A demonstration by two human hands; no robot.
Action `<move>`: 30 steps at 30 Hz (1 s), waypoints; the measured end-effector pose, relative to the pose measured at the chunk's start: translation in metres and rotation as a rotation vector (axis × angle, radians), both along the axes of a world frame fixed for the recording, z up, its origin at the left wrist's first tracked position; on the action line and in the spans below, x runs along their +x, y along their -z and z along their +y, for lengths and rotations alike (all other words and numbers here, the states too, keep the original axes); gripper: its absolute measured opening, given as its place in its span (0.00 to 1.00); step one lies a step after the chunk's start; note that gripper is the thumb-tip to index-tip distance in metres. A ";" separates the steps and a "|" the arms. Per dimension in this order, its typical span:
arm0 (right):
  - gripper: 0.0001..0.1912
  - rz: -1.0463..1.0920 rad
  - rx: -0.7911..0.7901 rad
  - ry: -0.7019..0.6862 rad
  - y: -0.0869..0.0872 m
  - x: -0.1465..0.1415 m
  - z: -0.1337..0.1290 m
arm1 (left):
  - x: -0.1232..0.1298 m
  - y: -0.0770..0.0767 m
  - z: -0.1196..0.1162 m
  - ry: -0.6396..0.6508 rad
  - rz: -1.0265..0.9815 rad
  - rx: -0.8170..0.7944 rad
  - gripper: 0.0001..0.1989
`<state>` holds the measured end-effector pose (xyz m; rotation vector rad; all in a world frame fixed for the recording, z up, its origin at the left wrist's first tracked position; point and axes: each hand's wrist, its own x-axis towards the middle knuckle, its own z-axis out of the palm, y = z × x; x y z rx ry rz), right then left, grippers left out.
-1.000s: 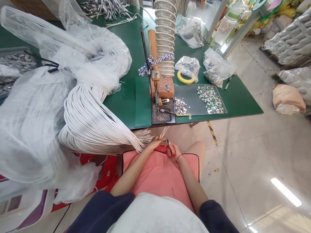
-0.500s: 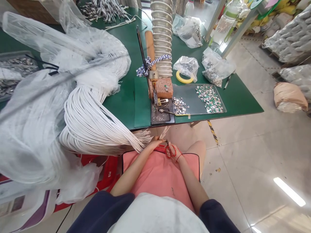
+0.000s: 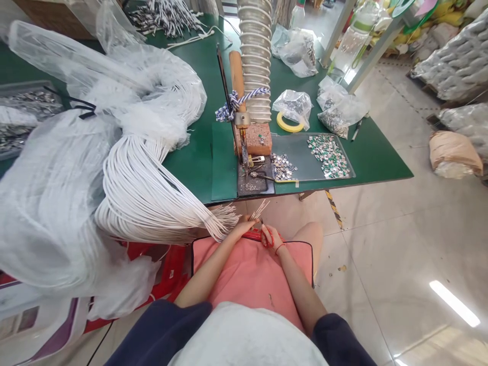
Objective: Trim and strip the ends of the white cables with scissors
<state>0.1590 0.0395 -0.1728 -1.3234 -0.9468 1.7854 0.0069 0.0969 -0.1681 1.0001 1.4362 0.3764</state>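
Note:
A large bundle of white cords (image 3: 141, 198) sweeps in from the left, half wrapped in clear plastic sheeting (image 3: 49, 203). My left hand (image 3: 242, 227) is closed around a few thin cord ends, and their tips fan out past my fingers. My right hand (image 3: 271, 238) sits just beside it, with its fingers through the loops of red-handled scissors (image 3: 252, 235). The short scissor blades point up next to the cord tips. Both hands rest above a pink apron (image 3: 251, 284) on my lap.
The green workbench's edge (image 3: 244, 201) runs just ahead of my hands. On it stand a bench press on an orange brick (image 3: 254, 140), a ribbed hose (image 3: 255, 56), a metal tray of small parts (image 3: 328, 157) and plastic bags (image 3: 293, 107). A tiled floor lies to the right.
The view has drifted slightly. My hands stay together at the cord ends, with the scissors still in my right hand and no clear change in grip.

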 end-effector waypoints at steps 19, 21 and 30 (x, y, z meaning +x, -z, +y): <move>0.27 -0.043 0.015 0.038 0.007 0.000 -0.001 | -0.007 -0.005 0.004 -0.044 -0.172 -0.068 0.12; 0.27 -0.048 0.010 0.042 0.008 0.001 -0.001 | -0.007 -0.007 0.004 -0.041 -0.170 -0.079 0.11; 0.28 -0.061 0.001 0.049 0.004 0.000 -0.001 | -0.006 -0.013 0.004 -0.036 -0.098 -0.084 0.11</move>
